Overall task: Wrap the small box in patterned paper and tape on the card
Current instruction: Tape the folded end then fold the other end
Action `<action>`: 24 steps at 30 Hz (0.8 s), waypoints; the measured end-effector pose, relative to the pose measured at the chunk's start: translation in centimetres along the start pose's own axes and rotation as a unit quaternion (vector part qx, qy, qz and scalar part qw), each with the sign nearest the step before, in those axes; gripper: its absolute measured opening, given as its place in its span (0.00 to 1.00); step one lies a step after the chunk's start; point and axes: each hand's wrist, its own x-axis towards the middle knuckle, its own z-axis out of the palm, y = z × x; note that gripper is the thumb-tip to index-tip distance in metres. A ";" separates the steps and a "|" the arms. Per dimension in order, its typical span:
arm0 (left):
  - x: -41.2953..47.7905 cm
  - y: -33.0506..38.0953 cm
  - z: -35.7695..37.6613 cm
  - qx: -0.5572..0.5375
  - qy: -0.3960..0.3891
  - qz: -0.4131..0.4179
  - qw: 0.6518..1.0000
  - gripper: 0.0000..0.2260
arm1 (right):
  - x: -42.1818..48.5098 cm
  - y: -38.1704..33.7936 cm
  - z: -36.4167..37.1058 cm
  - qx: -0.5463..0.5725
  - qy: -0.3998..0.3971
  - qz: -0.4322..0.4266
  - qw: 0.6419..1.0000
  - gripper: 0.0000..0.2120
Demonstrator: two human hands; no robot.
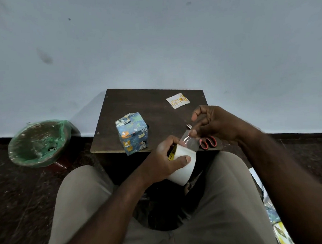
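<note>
Small dark counter [129, 103] against pale blue wall [152, 38], green-lined bin [38, 143] at 9 o'clock, wrapped box [132, 135] at counter's 7 o'clock edge, card [177, 100] at 1 o'clock, scissors [208, 141] at 5 o'clock, left hand [166, 159] grip curled round tape roll [183, 163], right hand [212, 124] grip pinching clear tape strip [189, 141].

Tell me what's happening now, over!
Left hand grips tape roll, right hand pinches its strip. Box wrapped; card untaped, apart. Scissors nearby, not blocking.

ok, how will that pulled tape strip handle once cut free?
Probably floppy: the tape strip is thin clear film, creased where the right hand pinches it. Likely light, and may curl onto itself.
</note>
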 end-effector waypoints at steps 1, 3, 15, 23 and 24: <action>-0.1 0.0 0.0 0.003 -0.002 0.002 1.000 0.24 | 0.0 0.0 -0.3 0.009 0.011 -0.003 1.000 0.21; -0.3 0.1 0.3 0.001 -0.008 0.003 1.000 0.24 | -0.1 0.0 -0.9 0.018 0.021 -0.002 1.000 0.22; -1.4 2.3 1.6 0.086 -0.116 0.118 0.982 0.36 | -0.2 -0.6 -1.7 -0.017 -0.116 0.056 0.992 0.16; -1.7 3.1 2.4 0.121 -0.148 0.124 0.974 0.37 | -0.8 -2.7 -0.8 -0.096 -0.198 0.072 0.973 0.19; -1.8 3.3 2.3 0.122 -0.149 0.124 0.973 0.37 | -0.9 -2.9 -0.7 -0.103 -0.201 0.074 0.971 0.19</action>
